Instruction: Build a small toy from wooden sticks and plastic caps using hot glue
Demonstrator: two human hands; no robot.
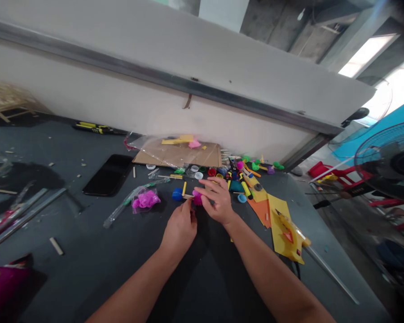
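a slim, pale stick [188, 196] was pinched by the left hand [180, 226]; between both hands, a rounded pink lump [197, 198] was set against the right hand [219, 202], whose grip could not be told. beyond, flat cardboard [207, 157] was partly covered by crinkled plastic [148, 142].

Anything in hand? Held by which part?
The left hand seems to pinch a pale stick, but exactly where is hidden. The right hand is at the pink lump; whether it grips that can't be told.
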